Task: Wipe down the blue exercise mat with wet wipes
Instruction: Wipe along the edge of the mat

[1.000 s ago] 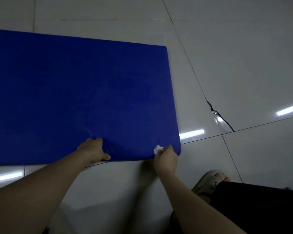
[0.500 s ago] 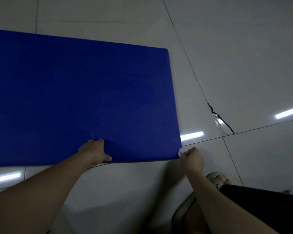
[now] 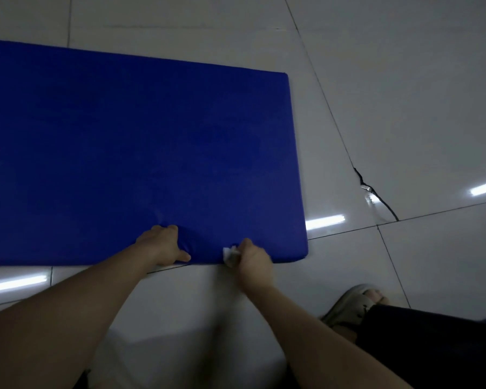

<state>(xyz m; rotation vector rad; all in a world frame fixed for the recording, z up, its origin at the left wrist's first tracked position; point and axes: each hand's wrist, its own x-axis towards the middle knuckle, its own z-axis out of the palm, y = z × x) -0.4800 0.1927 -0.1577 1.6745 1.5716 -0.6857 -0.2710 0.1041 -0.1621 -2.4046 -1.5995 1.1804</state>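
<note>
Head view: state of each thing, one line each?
mat: lies flat on the floor, dented at the near edge under the left hand
left hand: grips the mat's near edge
right hand: holds the wipe at the mat's near edge
wipe: crumpled, against the mat's edge
floor tile: cracked
sandal: on a foot

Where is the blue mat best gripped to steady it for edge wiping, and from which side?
Probably its thick near edge, from the near side, as the left hand does: the blue mat lies flat on the floor, so only an edge offers purchase.
</note>
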